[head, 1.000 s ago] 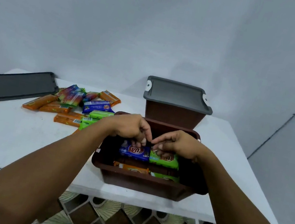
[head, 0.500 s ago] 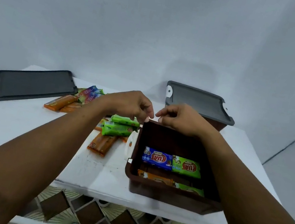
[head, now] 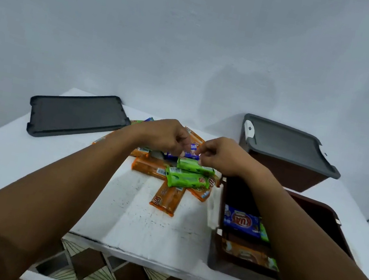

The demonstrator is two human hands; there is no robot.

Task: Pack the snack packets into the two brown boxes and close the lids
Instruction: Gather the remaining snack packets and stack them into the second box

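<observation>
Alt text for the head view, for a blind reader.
The left hand and right hand, fingers curled, meet over a pile of snack packets on a table. Right: an open brown box holding packets, a lidded box behind. Left: a loose grey lid.

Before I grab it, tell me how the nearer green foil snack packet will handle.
The green foil snack packet looks flat and small, so probably light. Its glossy wrapper likely flexes and may slip. Lying loose across orange foil packets, it should slide, not roll, if pushed.

Packing half done.
Orange, green and blue packets (head: 179, 179) heaped at centre; open brown box (head: 213, 256) at four o'clock holds several; lidded box (head: 283, 175) at two; loose grey lid (head: 76, 116) at ten.
</observation>
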